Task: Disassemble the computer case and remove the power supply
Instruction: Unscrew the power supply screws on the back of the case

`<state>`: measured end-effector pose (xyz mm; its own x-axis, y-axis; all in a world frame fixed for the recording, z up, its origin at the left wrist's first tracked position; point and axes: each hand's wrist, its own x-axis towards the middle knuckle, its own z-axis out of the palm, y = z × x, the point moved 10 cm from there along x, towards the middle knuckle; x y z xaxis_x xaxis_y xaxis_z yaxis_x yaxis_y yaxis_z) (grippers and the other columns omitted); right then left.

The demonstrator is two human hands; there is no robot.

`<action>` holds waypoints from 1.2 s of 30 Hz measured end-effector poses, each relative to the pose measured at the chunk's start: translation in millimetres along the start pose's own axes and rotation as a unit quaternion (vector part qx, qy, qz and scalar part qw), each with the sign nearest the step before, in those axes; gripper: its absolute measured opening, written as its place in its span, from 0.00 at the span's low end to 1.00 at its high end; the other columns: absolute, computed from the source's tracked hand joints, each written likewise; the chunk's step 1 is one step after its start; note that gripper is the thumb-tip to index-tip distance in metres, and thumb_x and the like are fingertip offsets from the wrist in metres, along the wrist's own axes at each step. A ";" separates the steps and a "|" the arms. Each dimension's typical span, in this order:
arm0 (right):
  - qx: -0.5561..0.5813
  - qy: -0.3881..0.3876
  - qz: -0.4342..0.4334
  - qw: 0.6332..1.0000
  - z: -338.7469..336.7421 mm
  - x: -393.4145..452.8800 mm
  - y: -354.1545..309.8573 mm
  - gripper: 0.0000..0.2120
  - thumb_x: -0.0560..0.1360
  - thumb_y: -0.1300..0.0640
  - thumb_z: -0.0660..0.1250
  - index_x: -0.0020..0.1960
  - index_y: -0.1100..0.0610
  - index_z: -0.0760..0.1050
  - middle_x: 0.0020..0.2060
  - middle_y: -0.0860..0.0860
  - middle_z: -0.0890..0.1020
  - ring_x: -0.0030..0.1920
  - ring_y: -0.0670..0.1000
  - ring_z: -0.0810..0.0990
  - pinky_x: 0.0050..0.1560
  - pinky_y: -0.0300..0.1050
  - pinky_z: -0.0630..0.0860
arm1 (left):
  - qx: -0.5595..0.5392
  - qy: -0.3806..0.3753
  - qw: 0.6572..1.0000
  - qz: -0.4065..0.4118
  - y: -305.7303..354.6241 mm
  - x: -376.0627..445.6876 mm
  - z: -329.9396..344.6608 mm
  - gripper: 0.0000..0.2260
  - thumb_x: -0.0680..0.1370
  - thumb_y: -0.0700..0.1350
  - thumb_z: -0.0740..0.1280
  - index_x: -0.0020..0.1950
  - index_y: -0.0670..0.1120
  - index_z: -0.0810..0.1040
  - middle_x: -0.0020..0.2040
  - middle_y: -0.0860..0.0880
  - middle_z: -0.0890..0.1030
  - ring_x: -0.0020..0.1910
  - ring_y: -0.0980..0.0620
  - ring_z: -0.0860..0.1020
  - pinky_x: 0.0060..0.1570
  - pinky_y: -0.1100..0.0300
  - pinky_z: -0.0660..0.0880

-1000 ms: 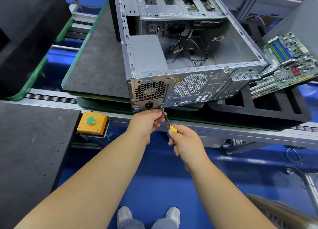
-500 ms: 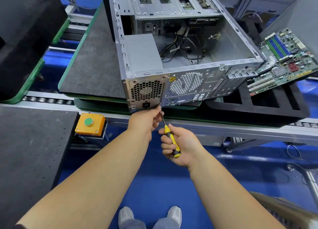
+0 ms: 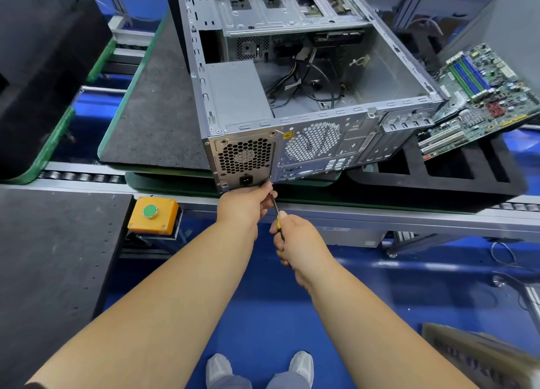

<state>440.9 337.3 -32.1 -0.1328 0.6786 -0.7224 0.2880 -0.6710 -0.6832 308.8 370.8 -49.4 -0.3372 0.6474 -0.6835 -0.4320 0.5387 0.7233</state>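
An open grey computer case (image 3: 391, 67) lies on its side on a grey mat, rear panel toward me. The power supply (image 3: 236, 93) sits in its near left corner, its fan grille and power socket (image 3: 246, 180) facing me. My right hand (image 3: 298, 242) grips a yellow-handled screwdriver (image 3: 276, 210), whose tip points up at the lower right corner of the power supply's rear plate. My left hand (image 3: 245, 204) pinches the screwdriver's shaft near the tip, fingers touching the case's bottom edge. Loose cables (image 3: 306, 81) lie inside the case.
A green motherboard (image 3: 479, 96) leans on a black foam tray (image 3: 455, 178) at the right. An orange box with a green button (image 3: 152, 214) hangs below the conveyor rail. Grey mats (image 3: 155, 111) lie left of the case. The blue floor and my shoes show below.
My right hand has turned on the screwdriver handle, which showed more yellow half a second ago. My left hand stays at the tip. The view has shifted slightly.
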 end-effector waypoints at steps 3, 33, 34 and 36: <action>-0.165 0.044 -0.078 0.982 -7.5 -1.4 -14.5 0.18 0.85 0.47 0.51 0.44 0.55 0.71 0.31 0.49 0.71 0.31 0.49 0.67 0.31 0.44 0.61 | 0.000 -0.004 1.000 0.006 0.3 -0.3 1.1 0.08 0.78 0.47 0.69 0.40 0.46 0.80 0.37 0.52 0.84 0.34 0.60 0.79 0.36 0.66 0.72; 0.318 -0.256 0.050 0.911 29.6 -1.6 -2.2 0.17 0.84 0.50 0.51 0.45 0.58 0.72 0.23 0.48 0.65 0.20 0.46 0.60 0.22 0.38 0.59 | -0.051 -0.014 0.998 0.016 0.2 -2.4 -2.2 0.04 0.78 0.43 0.68 0.44 0.47 0.80 0.35 0.52 0.85 0.34 0.61 0.82 0.31 0.69 0.74; 0.311 -0.246 0.047 0.917 27.4 -1.0 -2.2 0.17 0.84 0.50 0.51 0.45 0.58 0.72 0.23 0.48 0.65 0.20 0.46 0.60 0.22 0.38 0.59 | -0.052 -0.012 0.998 0.015 0.1 -2.9 -2.3 0.04 0.78 0.43 0.68 0.44 0.47 0.80 0.35 0.52 0.85 0.34 0.61 0.82 0.30 0.69 0.74; 0.275 -0.213 0.035 0.937 20.8 0.6 -3.1 0.18 0.84 0.50 0.51 0.44 0.58 0.73 0.23 0.48 0.66 0.20 0.46 0.60 0.22 0.39 0.58 | -0.053 -0.009 0.998 0.012 0.1 -4.4 -2.4 0.04 0.78 0.43 0.69 0.44 0.46 0.81 0.35 0.52 0.85 0.33 0.61 0.82 0.29 0.69 0.74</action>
<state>420.2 333.5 -32.7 -0.5316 0.5255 -0.6642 -0.2060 -0.8409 -0.5005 308.2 366.7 -46.6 -0.3338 0.6700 -0.6631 -0.5105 0.4629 0.7247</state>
